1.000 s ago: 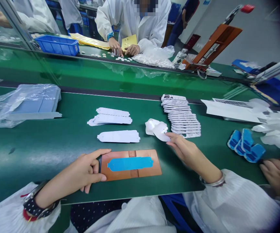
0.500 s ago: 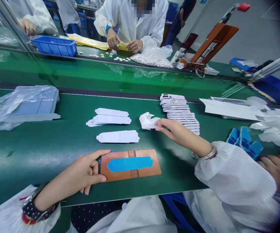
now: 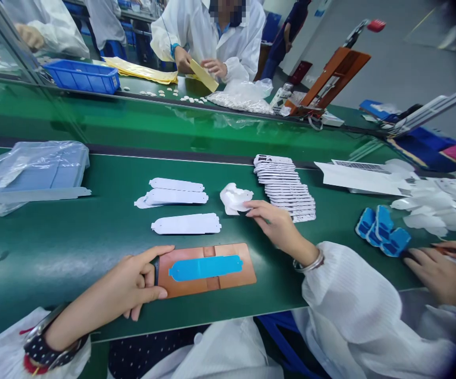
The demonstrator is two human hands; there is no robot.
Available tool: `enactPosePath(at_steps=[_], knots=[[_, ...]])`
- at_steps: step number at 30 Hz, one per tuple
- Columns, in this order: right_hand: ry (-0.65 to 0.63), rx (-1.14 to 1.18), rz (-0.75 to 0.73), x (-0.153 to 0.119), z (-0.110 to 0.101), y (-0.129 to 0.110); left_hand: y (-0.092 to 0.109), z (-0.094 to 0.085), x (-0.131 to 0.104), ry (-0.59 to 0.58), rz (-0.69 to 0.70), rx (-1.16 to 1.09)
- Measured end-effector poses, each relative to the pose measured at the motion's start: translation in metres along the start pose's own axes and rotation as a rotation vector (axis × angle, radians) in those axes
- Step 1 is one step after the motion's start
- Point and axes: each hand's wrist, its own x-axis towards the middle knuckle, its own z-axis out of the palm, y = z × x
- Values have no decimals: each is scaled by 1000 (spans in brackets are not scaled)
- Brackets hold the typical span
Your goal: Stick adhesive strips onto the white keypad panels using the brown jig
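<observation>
My left hand (image 3: 139,284) grips the left end of a flat brown plate (image 3: 246,273), thumb on top and fingers at the far edge and side. On the plate lies a bright blue, elongated strip (image 3: 206,268) with notched ends. My right hand (image 3: 273,223) hovers above the table, fingers extended and slightly apart. Its fingertips are at the near right edge of a crumpled piece of thin white sheet (image 3: 235,199), which rests on the table. Just beyond the plate is a white strip stack (image 3: 186,224) of similar outline, with more white strips (image 3: 176,196) behind it.
A row of thin white pieces (image 3: 285,187) stands behind my right hand. Bagged translucent sheets (image 3: 42,173) lie at left. Blue pieces (image 3: 384,231), a co-worker's hand (image 3: 441,273) and loose white sheets (image 3: 433,205) are at right. Across a green divider (image 3: 152,121), another person handles a yellow piece (image 3: 204,76).
My right hand has drawn slightly nearer to me and its fingers have loosened at the crumpled white sheet, which stays put. My left hand keeps hold of the plate. The view has shifted a little.
</observation>
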Motion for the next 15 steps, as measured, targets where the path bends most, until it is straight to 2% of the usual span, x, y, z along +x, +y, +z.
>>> enactPosePath(at_steps=[4,6,8,10,12,14,15], knots=[[-8,32,-6,3,1,-11,-1,0,2,16,-5,17],[70,3,40,0,-11,-13,1,0,2,13,-7,13],[201,-110,129,-8,-29,-10,2,1,2,5,-11,0],[228,-267,193,-20,-47,-2,2,1,2,-1,-16,-5],[87,-384,195,-33,-58,8,2,1,2,0,-18,0],[-82,-433,164,-44,-59,17,1,1,2,4,-17,4],[-121,-451,159,-47,-56,20,1,1,2,7,-16,6]])
